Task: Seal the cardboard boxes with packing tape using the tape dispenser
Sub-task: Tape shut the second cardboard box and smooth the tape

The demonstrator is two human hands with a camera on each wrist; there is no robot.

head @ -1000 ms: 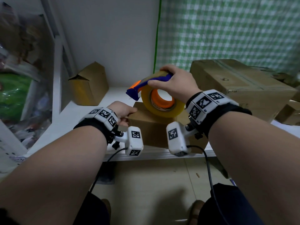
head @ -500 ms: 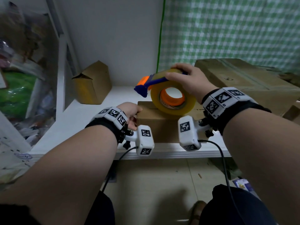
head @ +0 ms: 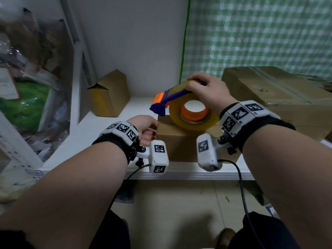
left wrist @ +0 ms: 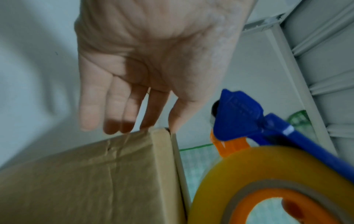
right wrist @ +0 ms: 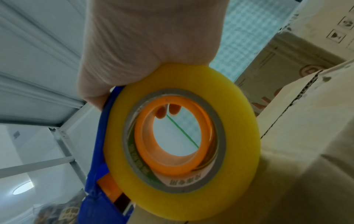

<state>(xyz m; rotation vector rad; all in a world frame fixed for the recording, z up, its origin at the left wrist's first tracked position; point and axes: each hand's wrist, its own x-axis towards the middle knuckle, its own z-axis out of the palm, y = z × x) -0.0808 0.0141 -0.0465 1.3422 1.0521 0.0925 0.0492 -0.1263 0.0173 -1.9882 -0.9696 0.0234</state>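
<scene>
A small closed cardboard box [head: 179,142] lies near the front edge of the white shelf [head: 93,133]. My left hand [head: 146,127] is at the box's left end, with straight fingers [left wrist: 118,106] touching the end face and the thumb at the top edge of the box [left wrist: 95,181]. My right hand [head: 206,90] grips the blue and orange tape dispenser [head: 161,103] from above. Its yellow tape roll [head: 194,121] rests on the box's top. In the right wrist view my right hand [right wrist: 149,45] curls over the tape roll [right wrist: 241,128] and the blue dispenser frame [right wrist: 97,166].
A large cardboard box [head: 278,97] stands to the right, close behind my right wrist. A small open box [head: 109,94] sits at the back left against the wall. A green checked curtain [head: 260,33] hangs behind. Bags and clutter [head: 27,87] fill the left side.
The head view has shifted slightly. Both hands, the dispenser and the small box keep about the same places relative to one another.
</scene>
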